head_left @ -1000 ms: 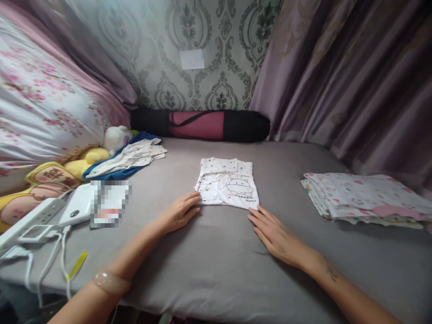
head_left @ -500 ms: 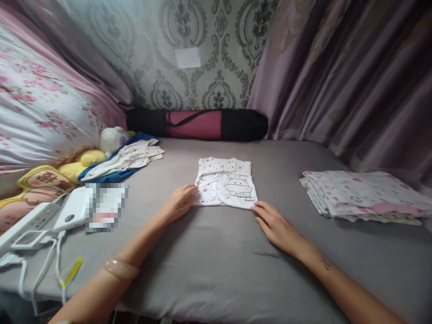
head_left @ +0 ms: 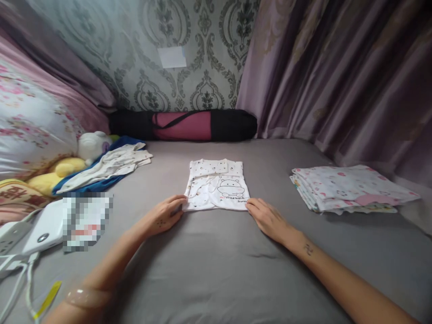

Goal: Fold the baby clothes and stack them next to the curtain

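A small white garment (head_left: pixel 202 186) with a printed cartoon animal lies folded on the grey sheet, in the middle of the view. My left hand (head_left: pixel 168 213) is at its lower left corner, the fingers closed on the edge of the cloth. At the lower right corner, my right hand (head_left: pixel 265 218) has its fingers pressed together on the hem, the thumb tucked below and partly hidden.
A black and pink roll bag (head_left: pixel 182 126) lies along the wall. Folded printed cloths (head_left: pixel 351 189) are at the right. Clothes (head_left: pixel 111 166), plush toys (head_left: pixel 69 168), a white device (head_left: pixel 45 227) and cables are at the left.
The view has shifted a little to the right. My left hand has closed at the garment's lower left corner, and my right hand's fingers have drawn together at the lower right one.
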Motion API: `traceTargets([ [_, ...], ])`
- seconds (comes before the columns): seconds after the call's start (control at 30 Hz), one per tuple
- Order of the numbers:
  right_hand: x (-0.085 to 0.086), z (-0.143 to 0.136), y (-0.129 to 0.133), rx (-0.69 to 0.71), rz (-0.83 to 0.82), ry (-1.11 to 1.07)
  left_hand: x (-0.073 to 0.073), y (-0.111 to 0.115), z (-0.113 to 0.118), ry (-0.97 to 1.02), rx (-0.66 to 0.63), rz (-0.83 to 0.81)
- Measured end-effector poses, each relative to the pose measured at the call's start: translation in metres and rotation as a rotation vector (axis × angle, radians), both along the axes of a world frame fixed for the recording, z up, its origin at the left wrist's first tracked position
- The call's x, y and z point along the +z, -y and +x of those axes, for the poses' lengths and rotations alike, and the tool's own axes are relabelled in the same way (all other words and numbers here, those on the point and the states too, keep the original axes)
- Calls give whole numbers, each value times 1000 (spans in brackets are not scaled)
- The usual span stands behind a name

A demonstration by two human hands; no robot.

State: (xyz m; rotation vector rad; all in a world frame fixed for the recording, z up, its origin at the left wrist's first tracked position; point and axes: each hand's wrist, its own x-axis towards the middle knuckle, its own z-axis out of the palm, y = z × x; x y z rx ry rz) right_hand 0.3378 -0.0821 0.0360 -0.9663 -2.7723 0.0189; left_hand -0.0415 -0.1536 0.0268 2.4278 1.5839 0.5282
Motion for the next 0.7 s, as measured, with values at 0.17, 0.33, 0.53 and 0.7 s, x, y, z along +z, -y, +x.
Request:
traceTargets([
  [0.17, 3, -4, -3, 0, -20, -56, -4, -6, 4, 39, -72, 18],
  [0.33, 4, -10, -12, -95, -243, -318, 3, -13, 9, 136, -61, 59],
  [0.53, 0, -14, -15, -131, -362, -444, 12, -19, 15, 349, 113, -100],
  [0.7, -3, -16, -9, -46, -164, -311, 7, -18, 16, 241, 72, -8],
])
